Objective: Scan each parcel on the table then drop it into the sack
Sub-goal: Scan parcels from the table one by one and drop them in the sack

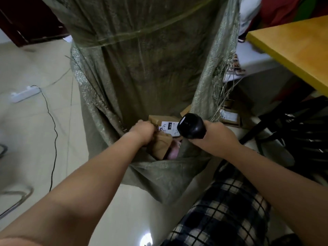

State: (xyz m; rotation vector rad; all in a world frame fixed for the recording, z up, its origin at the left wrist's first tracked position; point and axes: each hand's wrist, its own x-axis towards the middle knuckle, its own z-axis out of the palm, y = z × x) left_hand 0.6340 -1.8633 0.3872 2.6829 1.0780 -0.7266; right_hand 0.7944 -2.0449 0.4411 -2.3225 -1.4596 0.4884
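— Where do we have the parcel?

— Our left hand (pixel 142 131) is down in the mouth of the sack (pixel 142 77), curled over the upper edge of the brown parcel (pixel 161 146). The fingertips are hidden behind the hand, but the box sits tight under our palm, tilted, with one corner pointing down into the sack.

— And the other hand?

— Our right hand (pixel 219 135) is wrapped round the handle of the black scanner (pixel 191 126), which we hold over the right side of the opening. Its rounded head points away from us, just above a labelled parcel (pixel 168 126) lying inside the sack. The white label faces up and has dark handwriting on it.

— Do the two boxes touch?

— The brown parcel overlaps the near edge of the labelled one, but we cannot tell whether they meet. Just beside the brown parcel, on our side, something pink (pixel 174 151) shows inside the sack. It is too blurred for us to name.

— What do we see of the sack itself?

— It is green woven stuff and stands tall in front of us. A band of clear tape (pixel 142 34) runs round it high up, and frayed strands hang off its right edge. The near rim sags low beneath our wrists.

— And around it?

— The yellow table (pixel 292 50) is at the right, well apart from our hands. Below it, beside the sack, we see another cardboard box (pixel 229 117). To the left a white power strip (pixel 24 94) rests on the pale tiles, with a black cable (pixel 53 130) running towards us. The checked cloth (pixel 221 210) on our leg shows at the bottom right.
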